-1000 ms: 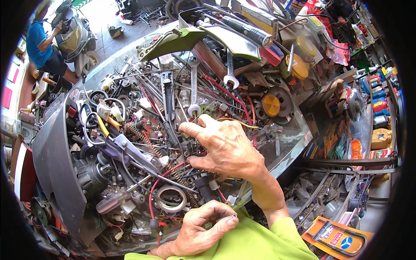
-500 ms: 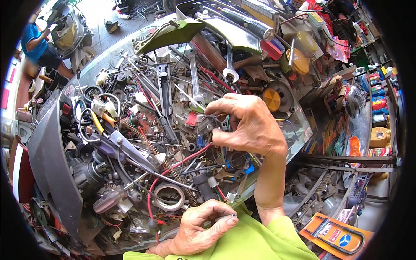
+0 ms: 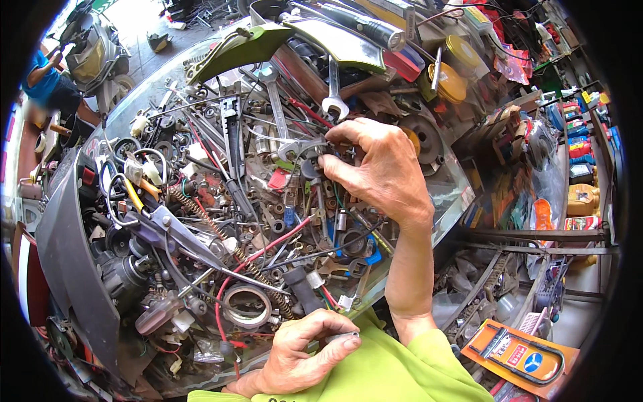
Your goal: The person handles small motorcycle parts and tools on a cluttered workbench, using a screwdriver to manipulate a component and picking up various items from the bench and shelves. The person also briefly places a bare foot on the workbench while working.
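My left hand (image 3: pixel 298 355) rests near the front edge at my green shirt, its thumb and forefinger closed on a small grey metal pin (image 3: pixel 343 336). Over the heaped parts, my right hand (image 3: pixel 388 171) has thumb and forefinger closing around a greyish part that I cannot make out. Just left of those fingertips lies an open-end wrench (image 3: pixel 276 110), and another wrench (image 3: pixel 333 100) stands beyond them. Below the hand is a red cable (image 3: pixel 268 249) running across the pile. A metal ring (image 3: pixel 246 307) sits to the left of my left hand.
Loose hardware covers the glass tabletop (image 3: pixel 447 213). A dark plastic panel (image 3: pixel 63 234) flanks the left side; a flashlight (image 3: pixel 362 25) and yellow-lidded jars (image 3: pixel 450 82) are at the back. An orange package (image 3: pixel 519 358) lies at lower right. A person in blue (image 3: pixel 45 80) is far left.
My right hand has moved slightly away from me among the parts, its fingertips nearer the wrench. My left hand keeps its hold on the pin. The whole view has shifted a little.
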Motion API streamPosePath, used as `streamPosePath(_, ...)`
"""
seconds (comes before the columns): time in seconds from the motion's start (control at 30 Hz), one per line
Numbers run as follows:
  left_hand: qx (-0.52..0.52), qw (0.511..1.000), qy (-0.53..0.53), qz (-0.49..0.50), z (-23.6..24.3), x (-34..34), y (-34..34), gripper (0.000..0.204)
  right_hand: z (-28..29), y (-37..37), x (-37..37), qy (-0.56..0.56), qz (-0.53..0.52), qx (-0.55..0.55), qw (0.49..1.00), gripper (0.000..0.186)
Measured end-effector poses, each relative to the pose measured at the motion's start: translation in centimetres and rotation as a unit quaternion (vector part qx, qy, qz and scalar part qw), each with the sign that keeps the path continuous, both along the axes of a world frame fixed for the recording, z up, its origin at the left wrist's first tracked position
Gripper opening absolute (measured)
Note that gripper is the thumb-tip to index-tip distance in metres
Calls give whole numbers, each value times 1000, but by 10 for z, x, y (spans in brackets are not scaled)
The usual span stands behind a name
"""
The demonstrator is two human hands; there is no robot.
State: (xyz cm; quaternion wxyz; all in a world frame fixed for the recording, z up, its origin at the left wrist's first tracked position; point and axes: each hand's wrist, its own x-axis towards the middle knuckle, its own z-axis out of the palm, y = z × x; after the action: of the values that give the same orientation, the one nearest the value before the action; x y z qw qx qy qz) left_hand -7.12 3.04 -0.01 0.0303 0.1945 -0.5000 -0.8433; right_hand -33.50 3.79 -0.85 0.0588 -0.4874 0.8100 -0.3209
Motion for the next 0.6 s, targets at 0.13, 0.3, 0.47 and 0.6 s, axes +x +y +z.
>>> streamPosePath(0.13,2,1000,21,-20,-10,0,9,7,-3,1,-3,10,-7,-11,1000,33)
streamPosePath(0.3,5,998,17,-58,-3,-3,7,6,-2,-2,2,43,-22,-60,997,32)
streamPosePath(0.47,-61,993,50,-89,-5,-4,-1,16,9,4,5,-68,29,-78,994,23)
streamPosePath(0.6,-76,994,51,-55,-2,-5,0,16,8,5,10,-164,124,2,979,15)
